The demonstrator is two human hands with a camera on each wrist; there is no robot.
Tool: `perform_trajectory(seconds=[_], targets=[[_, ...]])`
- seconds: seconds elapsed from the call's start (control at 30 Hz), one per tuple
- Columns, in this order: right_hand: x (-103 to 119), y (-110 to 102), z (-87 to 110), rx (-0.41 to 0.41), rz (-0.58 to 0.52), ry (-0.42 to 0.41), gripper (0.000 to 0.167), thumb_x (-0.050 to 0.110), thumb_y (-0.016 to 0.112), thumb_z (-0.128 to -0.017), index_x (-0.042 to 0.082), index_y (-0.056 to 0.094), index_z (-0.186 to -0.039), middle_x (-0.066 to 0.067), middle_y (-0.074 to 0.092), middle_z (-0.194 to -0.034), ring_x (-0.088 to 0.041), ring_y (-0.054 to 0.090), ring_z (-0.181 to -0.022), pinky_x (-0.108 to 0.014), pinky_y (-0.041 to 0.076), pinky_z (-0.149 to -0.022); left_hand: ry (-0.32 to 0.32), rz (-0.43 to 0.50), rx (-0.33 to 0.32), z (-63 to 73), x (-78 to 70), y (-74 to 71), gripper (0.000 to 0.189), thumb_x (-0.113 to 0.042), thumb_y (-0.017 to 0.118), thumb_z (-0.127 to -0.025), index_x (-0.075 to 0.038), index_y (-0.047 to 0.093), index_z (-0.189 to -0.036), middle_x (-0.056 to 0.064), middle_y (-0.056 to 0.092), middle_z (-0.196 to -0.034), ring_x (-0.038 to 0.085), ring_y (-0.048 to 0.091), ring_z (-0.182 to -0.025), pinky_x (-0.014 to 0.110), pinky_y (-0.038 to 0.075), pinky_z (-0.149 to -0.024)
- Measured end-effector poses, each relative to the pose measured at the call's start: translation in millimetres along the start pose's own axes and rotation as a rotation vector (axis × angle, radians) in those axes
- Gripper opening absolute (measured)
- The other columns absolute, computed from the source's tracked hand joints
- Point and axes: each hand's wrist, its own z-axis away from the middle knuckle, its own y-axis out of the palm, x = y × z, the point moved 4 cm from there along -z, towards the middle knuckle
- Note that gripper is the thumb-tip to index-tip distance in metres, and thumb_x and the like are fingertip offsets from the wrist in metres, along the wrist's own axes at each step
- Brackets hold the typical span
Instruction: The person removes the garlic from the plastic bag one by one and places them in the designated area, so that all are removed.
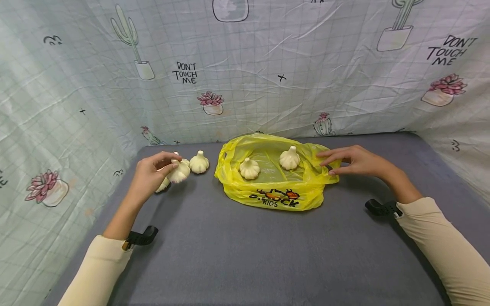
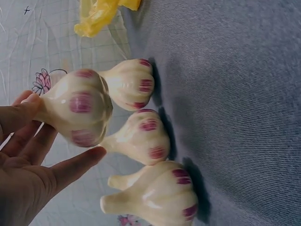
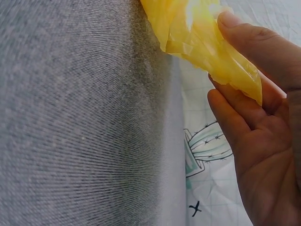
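Note:
My left hand pinches a white garlic bulb by its stem, above the table's left side. In the left wrist view this bulb shows purple patches; several other bulbs sit close behind it on the cloth. One standing bulb shows to the right of the hand. A yellow plastic bag lies mouth open in the middle, with two garlic bulbs inside, a left one and a right one. My right hand pinches the bag's right edge between thumb and fingers.
A grey cloth covers the table. Behind and to the left hangs a pale curtain printed with cacti and lettering. A black strap mount sits on the left wrist, another mount on the right.

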Motion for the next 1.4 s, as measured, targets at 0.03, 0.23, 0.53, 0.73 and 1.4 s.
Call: perform_trajectory(seconds=[0.03,0.23,0.53,0.73,1.4], targets=[[0,0,-0.1,0.000,0.001,0.004,0.034,0.015,0.078,-0.091,0.016,0.074,-0.125,-0.010,0.061,-0.142,0.003,0.049,-0.130,-0.021,0.054,-0.089,0.005,-0.007,0.003,0.3,0.9,0.0,0.018,-0.011,0.072,-0.096,-0.009,0.076,-0.113,0.009,0.074,-0.116,0.019,0.070,-0.109,0.009,0.051,-0.080],[0,1,-0.6,0.004,-0.006,0.019,0.034,0.015,0.078,-0.091,0.015,0.075,-0.125,-0.010,0.061,-0.142,0.001,0.051,-0.128,-0.024,0.054,-0.085,0.052,-0.037,0.026,2.5,8.3,0.5,0.019,-0.010,0.072,-0.096,-0.007,0.075,-0.115,0.010,0.075,-0.114,-0.008,0.064,-0.098,0.009,0.051,-0.076],[-2,2,-1.4,-0.004,-0.014,0.012,0.035,0.014,0.079,-0.090,0.015,0.075,-0.124,-0.010,0.061,-0.142,0.003,0.051,-0.126,-0.023,0.054,-0.084,0.080,-0.028,0.043,0.5,18.6,0.2,0.018,-0.007,0.072,-0.095,-0.005,0.075,-0.113,0.012,0.075,-0.110,-0.010,0.064,-0.092,0.008,0.050,-0.074],[-2,4,-1.7,0.003,-0.022,0.026,0.034,0.015,0.079,-0.091,0.015,0.075,-0.124,-0.010,0.061,-0.142,0.002,0.051,-0.125,-0.022,0.053,-0.083,0.075,-0.029,0.050,1.7,21.5,-0.4,0.018,-0.005,0.072,-0.095,-0.003,0.074,-0.113,0.013,0.075,-0.109,-0.011,0.063,-0.094,0.007,0.050,-0.074],[2,1,-2.8,-0.008,0.000,0.003,0.034,0.014,0.079,-0.090,0.013,0.075,-0.124,-0.012,0.061,-0.141,0.003,0.055,-0.115,-0.024,0.053,-0.077,0.025,-0.143,0.041,2.6,32.9,2.6,0.016,-0.007,0.073,-0.094,-0.008,0.076,-0.110,0.011,0.077,-0.101,0.005,0.068,-0.082,0.011,0.047,-0.065]])
